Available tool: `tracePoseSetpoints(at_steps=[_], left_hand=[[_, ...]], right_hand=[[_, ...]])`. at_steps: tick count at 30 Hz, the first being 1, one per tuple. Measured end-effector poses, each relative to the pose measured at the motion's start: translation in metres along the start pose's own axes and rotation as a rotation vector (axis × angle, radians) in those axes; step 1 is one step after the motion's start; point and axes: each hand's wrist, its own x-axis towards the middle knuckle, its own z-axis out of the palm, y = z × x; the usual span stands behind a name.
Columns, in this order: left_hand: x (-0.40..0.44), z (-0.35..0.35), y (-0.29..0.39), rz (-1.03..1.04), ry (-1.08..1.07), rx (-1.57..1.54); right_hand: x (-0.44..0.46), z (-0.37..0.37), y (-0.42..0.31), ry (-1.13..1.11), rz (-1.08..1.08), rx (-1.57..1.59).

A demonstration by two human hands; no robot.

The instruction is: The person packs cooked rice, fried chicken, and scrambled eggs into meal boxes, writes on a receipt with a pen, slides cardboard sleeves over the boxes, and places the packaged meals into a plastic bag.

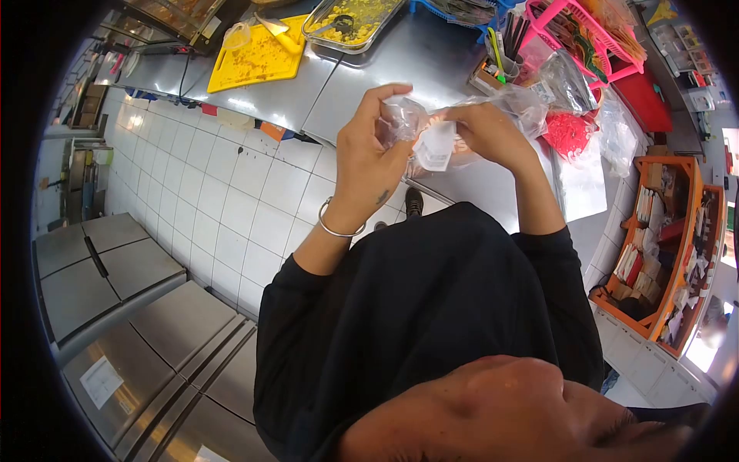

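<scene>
My left hand (368, 150), with a silver bangle at the wrist, is closed around one side of a clear plastic bag (402, 119), thumb and fingers curled onto the film. My right hand (493, 135) pinches the same bag from the other side. A white printed label (436, 146) shows between the two hands, below the fingers. Something orange-pink appears behind the film, but its kind cannot be made out. The bag is held above the near edge of a steel worktable (339, 92). More crumpled clear plastic lies just beyond my right hand.
A yellow cutting board (246, 68) with crumbs lies at the back left, beside a metal tray (308, 27) of yellow food pieces. At right are a pink basket (543, 23), a red bundle (568, 135) and an orange shelf (677, 254). Steel cabinets (181, 323) stand lower left.
</scene>
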Motion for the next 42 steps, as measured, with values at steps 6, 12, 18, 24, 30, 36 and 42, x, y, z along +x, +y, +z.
tracePoseSetpoints(at_steps=[6, 12, 18, 24, 30, 36, 42], left_hand=[[-0.004, -0.017, 0.007, 0.307, -0.184, 0.08], [0.014, 0.021, -0.069, 0.373, -0.087, 0.585], [0.033, 0.09, -0.14, 0.577, -0.232, 0.2], [0.032, 0.1, -0.146, 0.58, -0.222, 0.467], [0.047, 0.118, -0.131, 0.684, -0.266, 0.686], [0.061, 0.127, -0.142, 0.462, -0.196, 0.386], [0.068, 0.119, -0.129, 0.106, -0.026, -0.428]], right_hand=[[-0.029, 0.019, 0.038, -0.037, 0.288, -0.602], [-0.025, 0.032, 0.019, 0.074, 0.099, -0.542], [-0.041, 0.033, 0.058, 0.095, -0.082, -0.463], [-0.051, 0.003, 0.02, -0.373, 0.57, -0.39], [-0.084, -0.072, -0.024, -0.187, -0.201, 0.38], [-0.129, -0.017, 0.16, 0.432, 0.332, -0.117], [-0.06, 0.067, 0.118, 0.34, -0.016, 0.435]])
